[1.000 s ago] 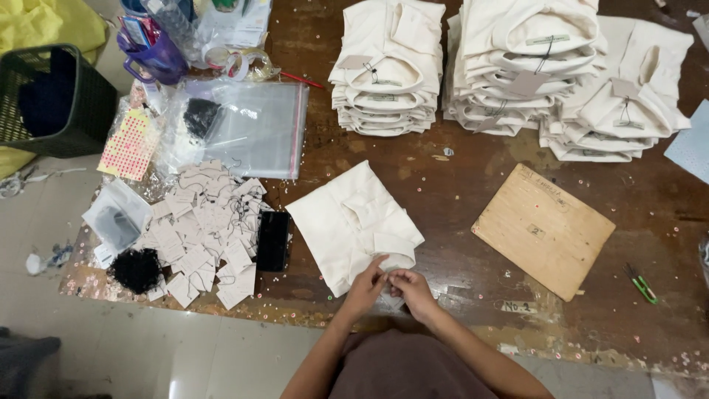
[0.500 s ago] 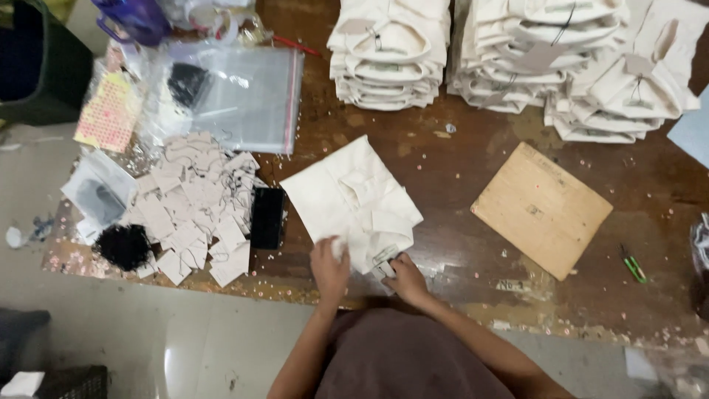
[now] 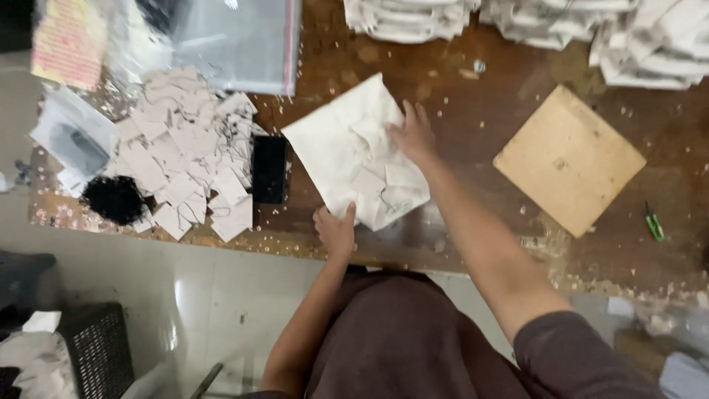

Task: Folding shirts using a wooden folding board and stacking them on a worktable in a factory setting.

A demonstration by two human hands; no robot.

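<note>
- Folded white garment (image 3: 347, 151) lies centre frame on the brown worktable (image 3: 458, 96), turned at an angle, one corner pointing to the upper middle.
- Left hand (image 3: 336, 229) pinches the garment's lower edge near the table's front lip, fingers curled closed on the cloth, thumb on top.
- Right hand (image 3: 412, 133) lies flat and open on the garment's right side, fingers spread, pressing down, gripping nothing.
- Small tag on a thin string (image 3: 395, 199) sits on the garment's lower right part.
- Handling, as a judgement: soft, light, floppy fabric; folds will slip open if lifted by one corner. Best held at two opposite edges or slid flat with palms; not fragile, not slippery.
- Left of it: black phone (image 3: 269, 168) just beside the garment, then a heap of pale paper tags (image 3: 185, 159), and a black thread bundle (image 3: 114, 199) at lower left of the heap.
- Clear plastic bag (image 3: 236, 41) at upper left.
- Square cardboard piece (image 3: 569, 159) at right, well apart; green clippers (image 3: 653, 222) further right.
- Stacks of folded white garments (image 3: 561, 22) along the top edge.
</note>
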